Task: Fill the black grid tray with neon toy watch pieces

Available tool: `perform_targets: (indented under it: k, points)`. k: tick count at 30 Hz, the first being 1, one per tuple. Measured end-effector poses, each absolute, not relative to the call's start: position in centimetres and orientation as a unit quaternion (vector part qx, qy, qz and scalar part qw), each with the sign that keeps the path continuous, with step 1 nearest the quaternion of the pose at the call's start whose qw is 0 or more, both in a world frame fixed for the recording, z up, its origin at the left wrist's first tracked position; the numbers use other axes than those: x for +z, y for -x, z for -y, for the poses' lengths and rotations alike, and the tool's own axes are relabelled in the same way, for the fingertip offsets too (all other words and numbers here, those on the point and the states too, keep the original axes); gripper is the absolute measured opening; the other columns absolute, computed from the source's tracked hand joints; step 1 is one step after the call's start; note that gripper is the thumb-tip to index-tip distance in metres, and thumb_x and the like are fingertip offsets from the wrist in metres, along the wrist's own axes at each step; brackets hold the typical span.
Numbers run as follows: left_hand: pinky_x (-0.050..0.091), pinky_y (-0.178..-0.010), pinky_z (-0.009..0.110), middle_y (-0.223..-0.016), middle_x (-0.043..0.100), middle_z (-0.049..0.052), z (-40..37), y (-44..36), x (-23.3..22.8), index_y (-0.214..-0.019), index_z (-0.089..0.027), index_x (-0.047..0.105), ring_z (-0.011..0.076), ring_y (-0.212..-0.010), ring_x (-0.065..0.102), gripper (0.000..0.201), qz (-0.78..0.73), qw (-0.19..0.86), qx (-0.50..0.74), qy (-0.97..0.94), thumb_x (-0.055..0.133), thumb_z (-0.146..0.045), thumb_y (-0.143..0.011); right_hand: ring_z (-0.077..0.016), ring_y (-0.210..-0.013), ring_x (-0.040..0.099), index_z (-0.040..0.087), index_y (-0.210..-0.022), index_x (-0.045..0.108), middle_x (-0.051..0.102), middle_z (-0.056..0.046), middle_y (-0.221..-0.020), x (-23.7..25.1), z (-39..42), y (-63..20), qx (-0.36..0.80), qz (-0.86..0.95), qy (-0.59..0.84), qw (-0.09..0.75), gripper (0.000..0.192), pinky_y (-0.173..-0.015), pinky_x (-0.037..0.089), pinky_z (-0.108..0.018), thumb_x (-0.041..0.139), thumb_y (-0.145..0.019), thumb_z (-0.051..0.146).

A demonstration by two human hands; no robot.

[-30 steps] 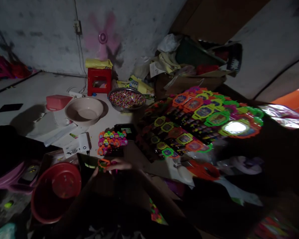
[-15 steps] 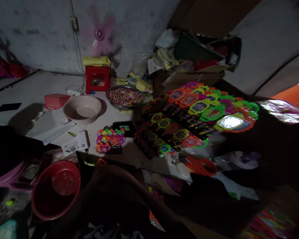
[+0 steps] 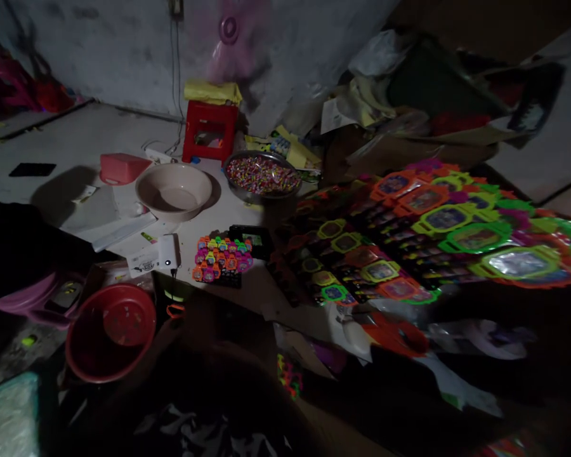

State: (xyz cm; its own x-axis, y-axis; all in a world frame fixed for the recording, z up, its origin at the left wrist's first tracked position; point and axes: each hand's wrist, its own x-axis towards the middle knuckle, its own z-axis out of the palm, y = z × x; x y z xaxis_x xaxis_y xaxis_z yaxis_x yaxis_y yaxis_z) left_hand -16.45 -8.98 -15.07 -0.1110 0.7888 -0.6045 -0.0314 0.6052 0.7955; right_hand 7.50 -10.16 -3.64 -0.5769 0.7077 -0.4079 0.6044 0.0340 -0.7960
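Observation:
The scene is very dim. My left hand (image 3: 165, 335) is low in the middle, just right of a red bowl (image 3: 83, 355), with a small orange plastic toy piece (image 3: 175, 311) at its fingertips. My right hand (image 3: 214, 320) is a dark shape beside it, and its fingers cannot be made out. Just beyond both hands lies a black grid tray of small colourful toy pieces (image 3: 221, 259). To the right, long sheets of neon toy watches (image 3: 409, 254) lie fanned out in plastic wrap.
A beige basin (image 3: 174, 190), a metal bowl of colourful beads (image 3: 261, 174), a red stool (image 3: 209, 130) and a pink box (image 3: 121, 166) stand on the floor ahead. A white charger (image 3: 166, 254) and papers lie left of the tray. A pink tray (image 3: 38, 298) is at left. Cardboard and bags pile up behind.
The view has shifted so everything sits further right and lower. My hands have dropped toward me into shadow; the orange piece moved left, closer to the red bowl.

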Motion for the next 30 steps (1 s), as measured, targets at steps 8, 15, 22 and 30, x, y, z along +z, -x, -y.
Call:
perform_targets:
  k: [8, 15, 22, 30]
  points:
    - [0.049, -0.088, 0.037, -0.084, 0.072, 0.005, 10.1, 16.3, -17.1, -0.089, -0.014, 0.068, 0.025, -0.088, 0.066, 0.057, -0.657, 0.601, 0.334, -0.31, 0.085, -0.041, -0.042, -0.0172, -0.096, 0.061, 0.019, -0.114, 0.06, 0.06, -0.007, -0.115, -6.2, 12.7, -10.2, 0.573, 0.649, 0.501, 0.015, 0.027, -0.082, 0.054, -0.034, 0.057, -0.093, 0.036]
    - [0.052, -0.084, 0.038, -0.086, 0.074, 0.006, 9.2, 16.4, -14.7, -0.088, -0.016, 0.07, 0.0278, -0.09, 0.068, 0.058, -0.656, 0.609, 0.287, -0.343, 0.082, -0.05, -0.042, -0.0133, -0.067, 0.053, 0.011, -0.073, 0.063, 0.06, -0.001, -0.071, -10.2, 5.7, -10.4, 0.533, 0.589, 0.594, 0.128, 0.024, -0.063, 0.044, -0.023, 0.061, -0.08, 0.034]
    - [0.052, -0.071, 0.031, -0.081, 0.072, 0.004, 8.7, 16.8, -13.3, -0.09, -0.015, 0.07, 0.0213, -0.077, 0.066, 0.058, -0.653, 0.601, 0.315, -0.336, 0.08, -0.049, -0.044, -0.0156, -0.07, 0.053, 0.015, -0.077, 0.061, 0.062, -0.002, -0.072, -12.0, -3.1, -8.5, 0.446, 0.599, 0.592, 0.302, 0.03, -0.067, 0.044, -0.026, 0.059, -0.073, 0.045]
    - [0.054, -0.07, 0.031, -0.083, 0.072, 0.004, 9.6, 16.8, -13.5, -0.094, -0.015, 0.069, 0.022, -0.078, 0.068, 0.058, -0.654, 0.606, 0.316, -0.323, 0.079, -0.046, -0.047, -0.018, -0.073, 0.056, 0.013, -0.093, 0.063, 0.068, -0.007, -0.084, -13.6, -3.6, -8.0, 0.424, 0.603, 0.59, 0.33, 0.042, -0.068, 0.046, -0.027, 0.054, -0.078, 0.05]
